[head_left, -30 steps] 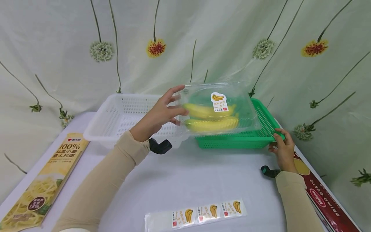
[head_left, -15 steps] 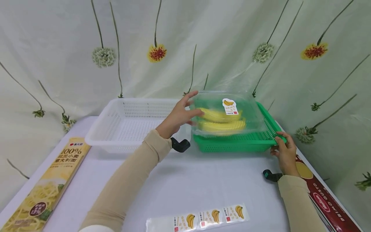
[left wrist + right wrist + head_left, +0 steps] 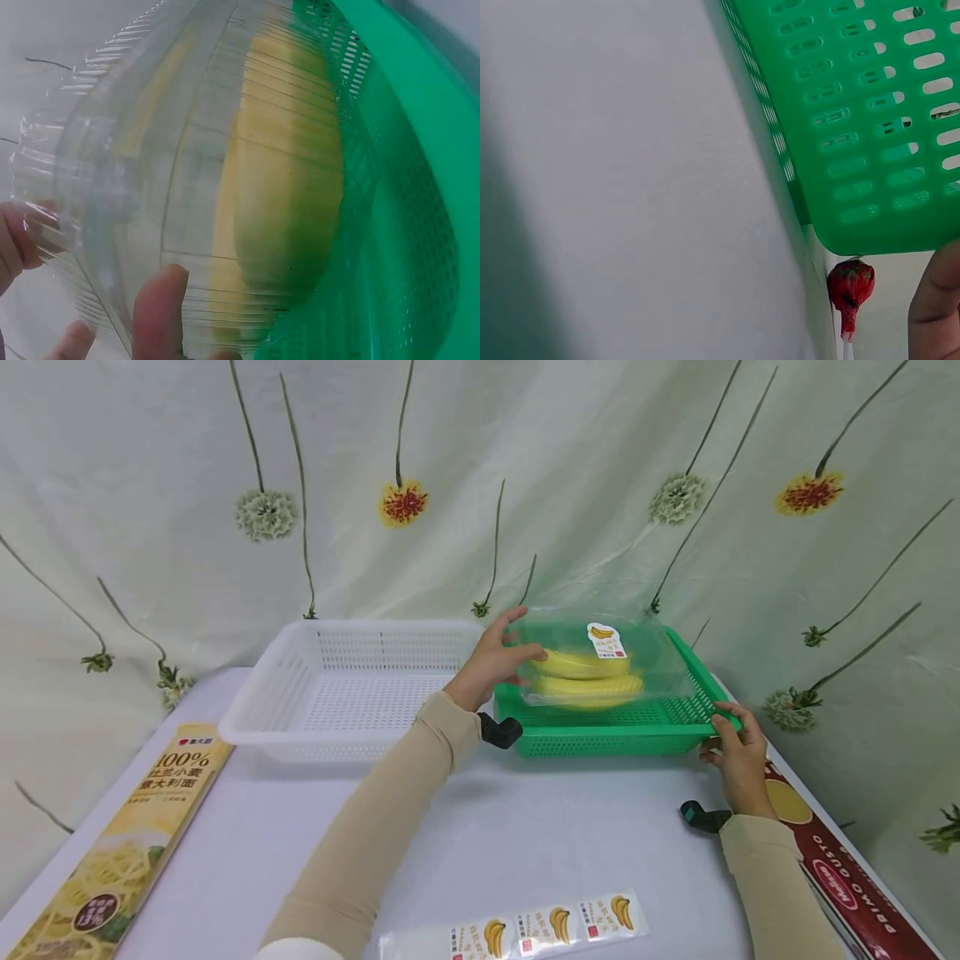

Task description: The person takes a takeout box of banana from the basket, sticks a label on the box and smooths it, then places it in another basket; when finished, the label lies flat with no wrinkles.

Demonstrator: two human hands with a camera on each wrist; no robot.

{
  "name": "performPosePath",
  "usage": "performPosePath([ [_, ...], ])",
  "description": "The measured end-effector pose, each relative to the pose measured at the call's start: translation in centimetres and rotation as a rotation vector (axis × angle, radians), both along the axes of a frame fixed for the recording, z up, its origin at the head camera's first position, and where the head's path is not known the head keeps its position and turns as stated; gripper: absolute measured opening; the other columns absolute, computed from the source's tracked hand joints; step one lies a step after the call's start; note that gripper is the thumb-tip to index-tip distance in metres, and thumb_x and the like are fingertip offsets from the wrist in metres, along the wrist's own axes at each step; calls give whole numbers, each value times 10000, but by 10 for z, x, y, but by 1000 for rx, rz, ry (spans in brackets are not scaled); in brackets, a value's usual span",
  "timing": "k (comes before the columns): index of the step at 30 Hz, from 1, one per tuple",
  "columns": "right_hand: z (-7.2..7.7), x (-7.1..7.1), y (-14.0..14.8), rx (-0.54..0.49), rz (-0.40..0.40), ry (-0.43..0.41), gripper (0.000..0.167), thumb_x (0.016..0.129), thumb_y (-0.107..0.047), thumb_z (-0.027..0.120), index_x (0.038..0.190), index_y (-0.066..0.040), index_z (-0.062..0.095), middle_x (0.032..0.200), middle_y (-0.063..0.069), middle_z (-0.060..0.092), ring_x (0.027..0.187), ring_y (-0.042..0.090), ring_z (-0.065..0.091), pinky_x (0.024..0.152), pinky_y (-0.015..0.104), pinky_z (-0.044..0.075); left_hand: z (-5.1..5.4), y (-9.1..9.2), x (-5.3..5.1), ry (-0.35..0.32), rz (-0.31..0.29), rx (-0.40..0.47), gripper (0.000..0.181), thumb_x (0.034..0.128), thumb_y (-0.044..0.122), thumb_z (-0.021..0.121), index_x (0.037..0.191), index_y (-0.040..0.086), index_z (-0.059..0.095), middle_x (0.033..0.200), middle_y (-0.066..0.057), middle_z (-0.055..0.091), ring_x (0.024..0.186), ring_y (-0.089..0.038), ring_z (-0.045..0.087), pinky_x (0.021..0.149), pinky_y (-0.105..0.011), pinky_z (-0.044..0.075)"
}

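A clear plastic box [image 3: 663,664] with yellow bananas [image 3: 588,687] inside and a banana label [image 3: 606,641] on its lid is held at its left end by my left hand [image 3: 491,664]. In the left wrist view the thumb [image 3: 160,311] presses the ribbed side, while other fingertips show farther left. The box lies over the green basket [image 3: 607,745], slightly tilted; whether it touches the bottom I cannot tell. At the basket's front right corner, my right hand [image 3: 738,760] grips the rim, thumb and fingers on the edge.
To the left stands a white basket [image 3: 352,747]. A yellow spaghetti packet [image 3: 127,835] lies along the left edge, a dark red package [image 3: 832,868] along the right. A strip of banana labels [image 3: 558,927] is in front. A red-wrapped lollipop [image 3: 851,285] shows beyond the green basket.
My left hand has carried the box of bananas to the right and down over the green basket, off the white basket's side. My right hand has kept its grip on the rim.
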State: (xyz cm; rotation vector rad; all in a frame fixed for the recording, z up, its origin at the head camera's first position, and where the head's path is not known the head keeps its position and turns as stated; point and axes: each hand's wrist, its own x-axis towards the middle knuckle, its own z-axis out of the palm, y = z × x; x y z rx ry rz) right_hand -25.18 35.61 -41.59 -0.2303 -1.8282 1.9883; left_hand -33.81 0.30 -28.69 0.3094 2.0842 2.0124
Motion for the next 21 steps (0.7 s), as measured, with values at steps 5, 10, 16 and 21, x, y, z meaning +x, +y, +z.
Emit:
performPosePath([
  [5, 0, -1, -1, -9, -11, -3, 195, 1141, -228, 562, 1328, -223, 617, 1021, -31, 575, 687, 101, 596, 593, 207, 530, -4, 14, -4, -42, 8, -27, 837, 1001, 58, 718, 1708, 296, 338, 1726, -222, 287, 855, -225, 721, 638, -289, 580],
  [10, -1, -1, -1, -8, -17, 4, 178, 1143, -212, 556, 1302, -247, 628, 1042, -25, 584, 685, 95, 597, 591, 203, 525, -9, 24, -5, -69, 16, -46, 831, 1010, 70, 710, 1715, 273, 321, 1594, -233, 453, 473, -123, 511, 597, -269, 549],
  [16, 0, -2, -1, -4, -29, -1, 173, 1140, -222, 563, 1296, -251, 633, 1023, -19, 587, 674, 89, 598, 583, 200, 527, -15, 34, -5, -92, 19, -70, 841, 1003, 82, 720, 1720, 236, 307, 1538, -245, 520, 429, -116, 469, 606, -283, 553],
  [21, 1, -2, -1, 8, -41, -6, 171, 1139, -221, 561, 1290, -254, 634, 1023, -30, 588, 665, 88, 597, 576, 200, 525, -16, 39, -5, -113, 10, -112, 844, 1012, 86, 721, 1725, 229, 292, 1636, -245, 453, 441, -147, 520, 683, -370, 545],
])
